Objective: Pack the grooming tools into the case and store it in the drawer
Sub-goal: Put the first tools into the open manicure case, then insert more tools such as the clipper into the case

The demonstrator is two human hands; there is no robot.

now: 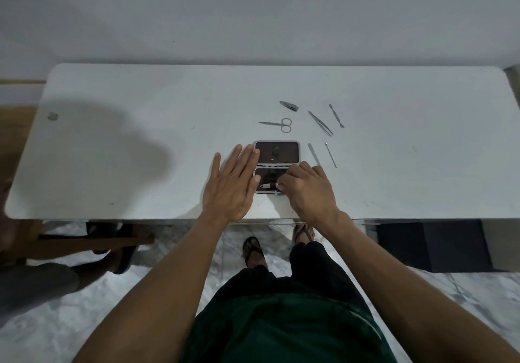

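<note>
A small dark case (276, 153) lies open flat on the white table (140, 143), near its front edge. My left hand (232, 184) rests flat, fingers spread, against the case's left side. My right hand (308, 191) pinches a small silver tool (268, 185) over the case's near half. Loose on the table behind and to the right lie a nail clipper (289, 105), small scissors (277, 124), tweezers (320, 122), a cuticle pusher (336, 115), a nail file (313, 153) and a thin pick (331, 155).
The table stands against a plain wall. A dark box (430, 246) sits under its right end, and a wooden frame (92, 240) stands under its left end. Another person's leg and sandal (121, 261) show at the lower left. My feet stand on marble floor.
</note>
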